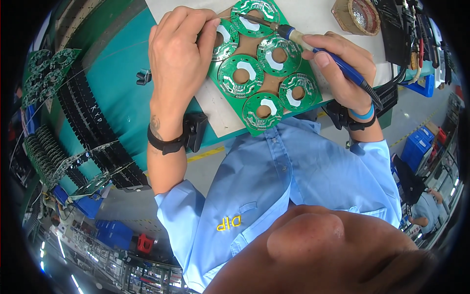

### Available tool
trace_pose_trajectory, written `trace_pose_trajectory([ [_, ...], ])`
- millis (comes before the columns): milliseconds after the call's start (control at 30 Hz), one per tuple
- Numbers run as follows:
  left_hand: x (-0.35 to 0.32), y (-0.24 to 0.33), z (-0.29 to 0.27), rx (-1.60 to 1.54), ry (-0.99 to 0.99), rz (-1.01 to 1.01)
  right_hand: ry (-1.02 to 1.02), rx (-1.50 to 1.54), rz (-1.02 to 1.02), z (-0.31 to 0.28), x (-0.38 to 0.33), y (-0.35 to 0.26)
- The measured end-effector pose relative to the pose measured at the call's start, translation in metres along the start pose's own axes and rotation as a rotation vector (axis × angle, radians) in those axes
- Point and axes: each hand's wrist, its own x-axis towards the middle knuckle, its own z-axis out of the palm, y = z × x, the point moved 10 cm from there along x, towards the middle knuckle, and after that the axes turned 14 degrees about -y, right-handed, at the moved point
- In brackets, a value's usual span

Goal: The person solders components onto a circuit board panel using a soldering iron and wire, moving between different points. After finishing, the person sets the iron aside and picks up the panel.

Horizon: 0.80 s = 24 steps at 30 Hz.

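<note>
A green circuit board panel (245,91) with several ring-shaped boards lies in front of me, brown showing through its openings. My right hand (345,63) grips a soldering iron (299,39) with a blue and pale handle. The iron's tip points left, over the ring board at the panel's far end. My left hand (181,54) is held above the panel's left side, thumb and forefinger pinched on a thin solder wire (226,17). The wire reaches toward the iron's tip; whether they touch, I cannot tell.
Beneath the panel is a pale sheet (213,113) on a teal mat (120,68). Small dark cylindrical parts (143,77) lie to the left. Farther left are black slotted racks (83,108) and upright circuit boards (46,76). A round tan container (357,17) and hanging tools (416,32) stand right.
</note>
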Motion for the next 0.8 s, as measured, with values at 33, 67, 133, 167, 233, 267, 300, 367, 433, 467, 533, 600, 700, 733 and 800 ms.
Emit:
trace_pose_trajectory([
  [33,0.000,0.000,0.000,-0.002,-0.002,0.000,-0.001,-0.003,-0.001,0.000,0.000,0.000],
  [67,0.000,0.000,0.001,-0.004,-0.003,-0.001,-0.002,-0.007,-0.002,0.001,-0.001,0.000],
  [133,0.000,0.000,0.001,-0.006,-0.002,0.000,-0.003,-0.010,-0.003,0.001,-0.001,-0.001],
  [167,0.000,0.000,0.001,-0.009,-0.002,0.000,0.001,-0.013,-0.007,0.001,-0.001,-0.001],
  [233,0.000,0.000,0.001,-0.011,0.000,0.000,0.008,-0.018,-0.014,0.001,0.000,-0.003],
  [267,0.001,0.001,0.001,-0.011,-0.006,-0.003,0.008,-0.018,-0.014,0.002,0.000,-0.004],
  [300,0.001,0.002,0.001,-0.011,-0.012,-0.005,0.010,-0.033,-0.024,0.002,0.000,-0.006],
  [367,0.002,0.003,0.001,-0.011,-0.018,-0.008,0.016,-0.063,-0.044,0.001,0.001,-0.011],
  [433,0.002,0.003,0.001,-0.014,-0.014,-0.008,0.017,-0.065,-0.042,0.001,0.001,-0.011],
  [467,0.002,0.003,0.001,-0.016,-0.012,-0.007,0.019,-0.067,-0.039,0.001,0.001,-0.011],
  [533,0.002,0.003,0.001,-0.012,-0.014,-0.008,0.020,-0.069,-0.038,0.000,0.001,-0.011],
  [600,0.002,0.003,0.001,-0.005,-0.017,-0.009,0.014,-0.059,-0.027,0.001,0.001,-0.011],
  [700,0.000,0.001,0.001,0.003,-0.001,-0.007,0.025,-0.058,-0.033,0.000,0.000,-0.011],
  [733,0.000,0.001,0.000,0.007,0.007,-0.008,0.038,-0.062,-0.046,-0.002,0.000,-0.011],
  [800,-0.001,0.000,0.000,0.008,0.009,-0.007,0.050,-0.065,-0.059,-0.003,-0.001,-0.012],
])
